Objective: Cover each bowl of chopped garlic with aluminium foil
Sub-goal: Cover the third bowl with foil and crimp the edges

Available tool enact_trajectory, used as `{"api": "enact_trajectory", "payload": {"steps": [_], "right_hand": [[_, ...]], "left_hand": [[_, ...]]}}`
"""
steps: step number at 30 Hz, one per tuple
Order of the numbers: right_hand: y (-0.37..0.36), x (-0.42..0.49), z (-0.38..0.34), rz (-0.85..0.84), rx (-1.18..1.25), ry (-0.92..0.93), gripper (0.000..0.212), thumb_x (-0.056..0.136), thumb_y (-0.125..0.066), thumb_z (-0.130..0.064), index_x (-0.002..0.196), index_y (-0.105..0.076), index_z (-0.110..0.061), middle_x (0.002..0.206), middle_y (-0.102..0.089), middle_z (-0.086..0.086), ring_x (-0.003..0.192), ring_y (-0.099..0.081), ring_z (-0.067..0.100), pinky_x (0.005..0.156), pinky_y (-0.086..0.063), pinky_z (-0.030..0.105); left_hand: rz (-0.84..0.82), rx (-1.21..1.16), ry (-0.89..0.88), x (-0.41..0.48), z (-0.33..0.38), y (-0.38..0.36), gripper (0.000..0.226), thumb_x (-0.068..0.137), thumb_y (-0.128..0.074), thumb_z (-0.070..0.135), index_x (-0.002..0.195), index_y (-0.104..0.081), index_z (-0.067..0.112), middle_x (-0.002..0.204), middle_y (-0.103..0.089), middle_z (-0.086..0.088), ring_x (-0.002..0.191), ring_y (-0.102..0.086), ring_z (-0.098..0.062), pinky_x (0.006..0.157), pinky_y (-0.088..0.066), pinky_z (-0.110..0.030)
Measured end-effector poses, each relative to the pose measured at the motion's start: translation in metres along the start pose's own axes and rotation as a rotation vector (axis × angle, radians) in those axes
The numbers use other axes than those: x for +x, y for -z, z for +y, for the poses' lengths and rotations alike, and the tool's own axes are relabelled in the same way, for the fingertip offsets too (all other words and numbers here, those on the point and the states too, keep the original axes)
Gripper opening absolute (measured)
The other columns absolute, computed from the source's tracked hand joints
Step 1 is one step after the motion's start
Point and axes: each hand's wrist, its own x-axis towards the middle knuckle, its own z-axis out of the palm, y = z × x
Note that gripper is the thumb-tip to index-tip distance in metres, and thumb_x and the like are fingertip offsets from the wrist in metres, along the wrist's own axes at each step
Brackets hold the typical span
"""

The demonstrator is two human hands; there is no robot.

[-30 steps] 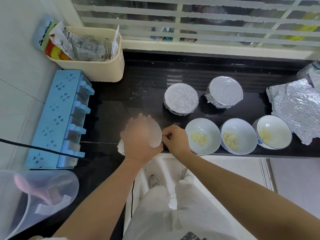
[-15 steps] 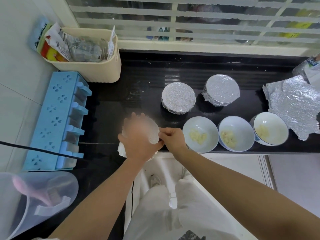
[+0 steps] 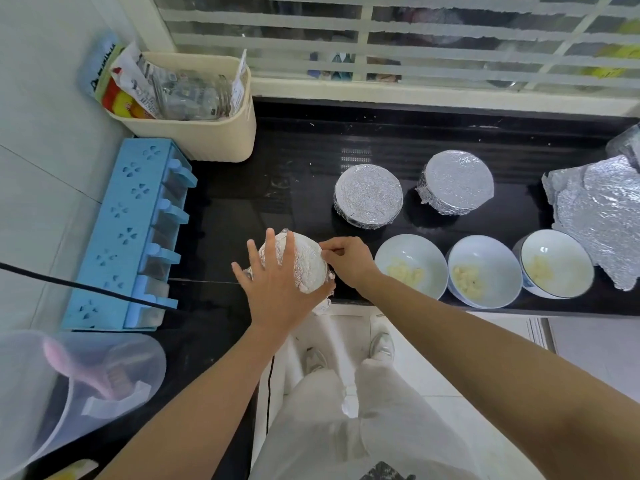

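One small bowl wrapped in crinkled silver aluminium foil [image 3: 306,263] sits near the front edge of the glossy black stone countertop [image 3: 294,174], directly under your hands. Your left hand [image 3: 277,292] lies flat on its foil top, fingers straight and spread, while your right hand [image 3: 346,259] curls its fingers and pinches the foil at the bowl's right rim. Just beside your right hand, three uncovered white ceramic bowls stand in a row along the front edge: the nearest open bowl [image 3: 408,245], the middle open bowl [image 3: 485,251] and the far-right open bowl [image 3: 561,247], each holding a small heap of chopped pale garlic [image 3: 405,271]. Behind that row, apart from it, stand the left foil-covered bowl [image 3: 368,196] and the right foil-covered bowl [image 3: 458,181], both sealed across the top. A loose crumpled sheet of silver foil [image 3: 602,216] lies at the counter's right end, just beside the far-right open bowl. To your left, a light blue plastic rack with flower cut-outs [image 3: 128,233] runs along the wall, with a cream plastic bin stuffed with packets [image 3: 194,136] behind it. A thin black cable [image 3: 69,285] crosses the rack, and a clear plastic jug [image 3: 52,410] holding something pink sits at lower left.
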Motion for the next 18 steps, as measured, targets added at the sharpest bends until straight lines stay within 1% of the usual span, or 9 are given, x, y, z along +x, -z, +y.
{"api": "enact_trajectory", "payload": {"steps": [3, 6, 8, 11, 12, 14, 16, 18], "right_hand": [[0.0, -0.001, 0.004, -0.024, 0.005, 0.036, 0.025, 0.092, -0.057, -0.008, 0.107, -0.074, -0.017, 0.093, -0.07, -0.006, 0.087, -0.064, 0.011, 0.09, -0.052, 0.03], [0.002, -0.002, 0.006, -0.051, 0.01, 0.05, 0.024, 0.093, -0.056, -0.008, 0.109, -0.073, -0.016, 0.097, -0.071, -0.005, 0.091, -0.065, 0.014, 0.092, -0.052, 0.032], [0.003, -0.001, 0.007, -0.057, -0.004, 0.066, 0.024, 0.093, -0.056, -0.008, 0.111, -0.072, -0.015, 0.104, -0.072, -0.001, 0.096, -0.065, 0.016, 0.093, -0.051, 0.033], [0.003, 0.0, 0.007, -0.062, -0.028, 0.082, 0.024, 0.093, -0.057, -0.009, 0.112, -0.072, -0.015, 0.106, -0.073, 0.0, 0.098, -0.065, 0.016, 0.094, -0.051, 0.034], [0.004, 0.0, 0.007, -0.063, -0.031, 0.082, 0.025, 0.093, -0.057, -0.009, 0.112, -0.072, -0.015, 0.105, -0.073, 0.0, 0.098, -0.065, 0.016, 0.093, -0.051, 0.034], [0.005, 0.001, 0.008, -0.075, -0.029, 0.078, 0.026, 0.094, -0.056, -0.01, 0.114, -0.071, -0.017, 0.105, -0.073, 0.0, 0.097, -0.065, 0.015, 0.093, -0.052, 0.034], [0.006, 0.0, 0.008, -0.098, -0.038, 0.082, 0.032, 0.093, -0.051, -0.006, 0.117, -0.07, -0.017, 0.109, -0.072, 0.001, 0.094, -0.063, 0.013, 0.092, -0.051, 0.031], [0.006, -0.002, 0.011, -0.067, -0.071, 0.098, 0.042, 0.09, -0.047, -0.001, 0.124, -0.065, -0.015, 0.117, -0.067, 0.004, 0.096, -0.059, 0.012, 0.096, -0.048, 0.03]], "left_hand": [[0.028, -0.014, -0.032, -0.01, -0.006, -0.006, 0.119, 0.068, -0.031, 0.096, 0.156, -0.022, 0.016, 0.162, -0.019, -0.015, 0.147, -0.02, -0.041, 0.113, -0.023, -0.066], [0.035, -0.016, -0.002, -0.008, -0.007, -0.003, 0.125, 0.065, -0.024, 0.098, 0.155, -0.022, 0.01, 0.16, -0.019, -0.021, 0.147, -0.021, -0.041, 0.112, -0.022, -0.066], [0.053, 0.002, -0.029, -0.004, -0.005, 0.003, 0.124, 0.064, -0.023, 0.098, 0.155, -0.023, 0.013, 0.161, -0.019, -0.019, 0.147, -0.019, -0.041, 0.113, -0.017, -0.068], [0.05, 0.032, -0.144, 0.004, -0.004, 0.006, 0.112, 0.068, -0.031, 0.095, 0.155, -0.023, 0.026, 0.163, -0.016, -0.009, 0.148, -0.014, -0.042, 0.109, -0.012, -0.073], [0.037, 0.041, -0.163, 0.006, -0.004, 0.005, 0.108, 0.069, -0.032, 0.095, 0.155, -0.022, 0.03, 0.163, -0.016, -0.007, 0.148, -0.015, -0.042, 0.107, -0.014, -0.075], [0.006, 0.062, -0.16, 0.009, -0.006, 0.001, 0.102, 0.071, -0.028, 0.093, 0.154, -0.022, 0.035, 0.163, -0.018, -0.005, 0.146, -0.019, -0.041, 0.105, -0.025, -0.075], [0.004, 0.066, -0.141, 0.009, -0.006, -0.002, 0.098, 0.072, -0.027, 0.091, 0.153, -0.024, 0.035, 0.161, -0.021, -0.004, 0.145, -0.024, -0.04, 0.099, -0.037, -0.067], [0.023, 0.054, -0.136, 0.008, -0.006, -0.003, 0.097, 0.072, -0.03, 0.088, 0.152, -0.027, 0.034, 0.16, -0.024, -0.005, 0.143, -0.026, -0.039, 0.092, -0.042, -0.06]]}}
